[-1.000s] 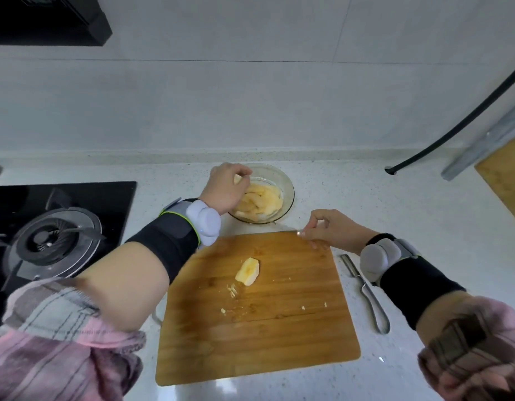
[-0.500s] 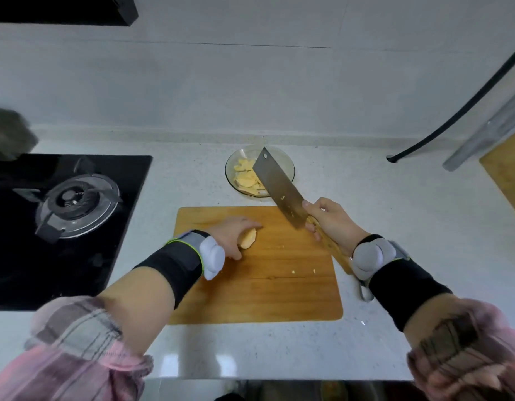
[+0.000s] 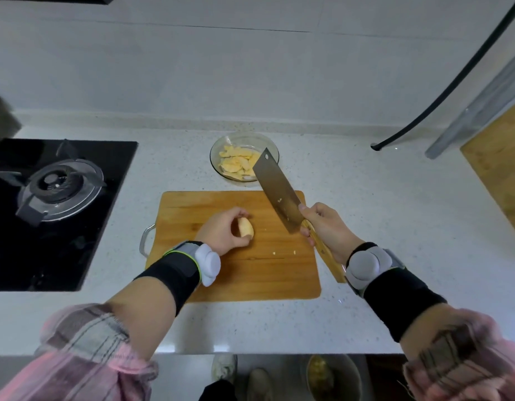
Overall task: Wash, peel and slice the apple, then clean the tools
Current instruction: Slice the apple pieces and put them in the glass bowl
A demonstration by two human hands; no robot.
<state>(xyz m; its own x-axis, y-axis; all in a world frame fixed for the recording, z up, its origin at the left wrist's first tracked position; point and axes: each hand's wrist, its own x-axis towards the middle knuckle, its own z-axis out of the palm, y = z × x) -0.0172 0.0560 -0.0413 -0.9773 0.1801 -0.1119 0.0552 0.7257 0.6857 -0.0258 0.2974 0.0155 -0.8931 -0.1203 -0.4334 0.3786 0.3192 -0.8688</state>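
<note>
- Your left hand [image 3: 225, 230] has its fingers curled round a peeled, pale yellow apple piece [image 3: 246, 227], holding it on the rectangular wooden cutting board [image 3: 244, 273] near the board's middle.
- Your right hand [image 3: 327, 227] has its fingers clamped on the wooden handle of a broad steel cleaver [image 3: 278, 190]; the blade is raised above the board's far right corner, tilted, its tip over the bowl's near edge.
- The round clear glass bowl [image 3: 244, 139] of yellow apple slices [image 3: 236, 164] stands on the speckled white surface [image 3: 366, 204] just behind the board.
- A black gas hob [image 3: 56, 215] lies to the left.
- A few small apple crumbs lie on the board near your right wrist.
</note>
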